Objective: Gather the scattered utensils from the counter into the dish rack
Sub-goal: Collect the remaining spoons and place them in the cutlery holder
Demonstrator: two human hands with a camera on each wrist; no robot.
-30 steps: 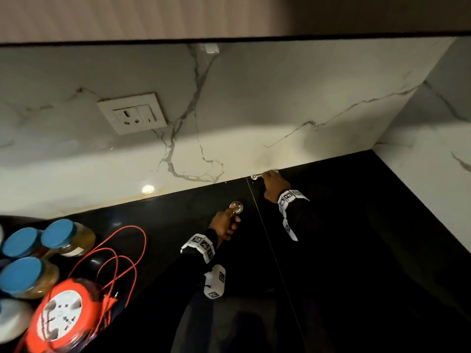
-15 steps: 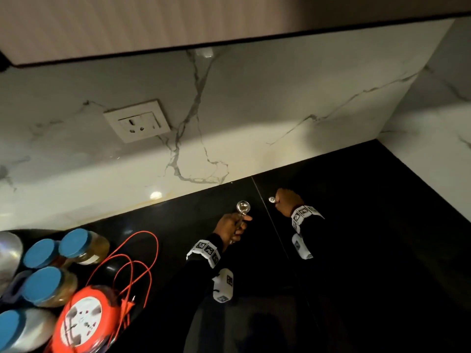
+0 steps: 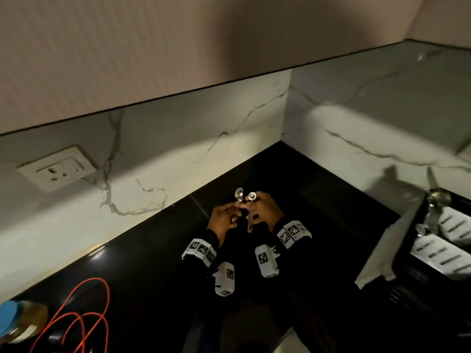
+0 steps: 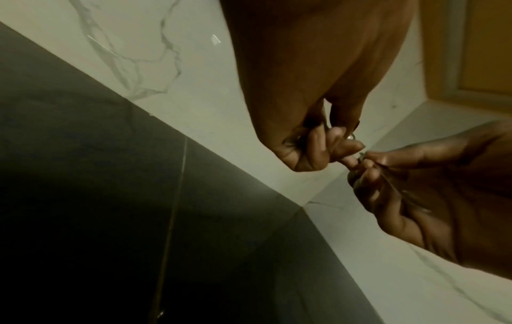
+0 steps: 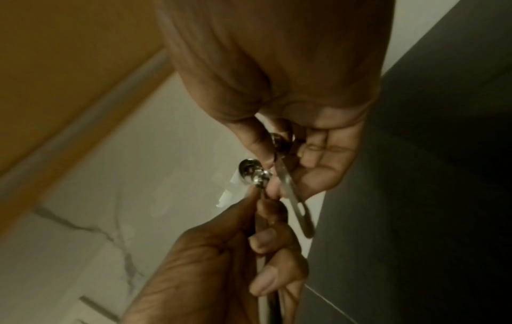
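Note:
Both hands are held together above the black counter (image 3: 153, 263), near the corner. My left hand (image 3: 235, 212) grips a small steel spoon (image 3: 239, 193) by its handle, bowl upward. My right hand (image 3: 254, 207) pinches a second steel spoon (image 3: 252, 196), whose flat handle (image 3: 251, 221) hangs down. In the right wrist view the left hand's spoon bowl (image 5: 249, 170) sits beside the right hand's spoon handle (image 5: 293, 197), with the fingertips of both hands touching. The black dish rack (image 3: 407, 250) stands at the right, with a steel utensil (image 3: 438, 197) in it.
Marble walls meet in a corner behind the hands, under a low overhead cabinet (image 3: 178, 47). A wall socket (image 3: 58, 169) is at the left. An orange cable (image 3: 84, 314) and a blue-lidded jar (image 3: 12, 319) lie at the near left.
The right hand lifted a spoon from beside the wall. Both hands rose and came together. The view swung right, bringing the dish rack in.

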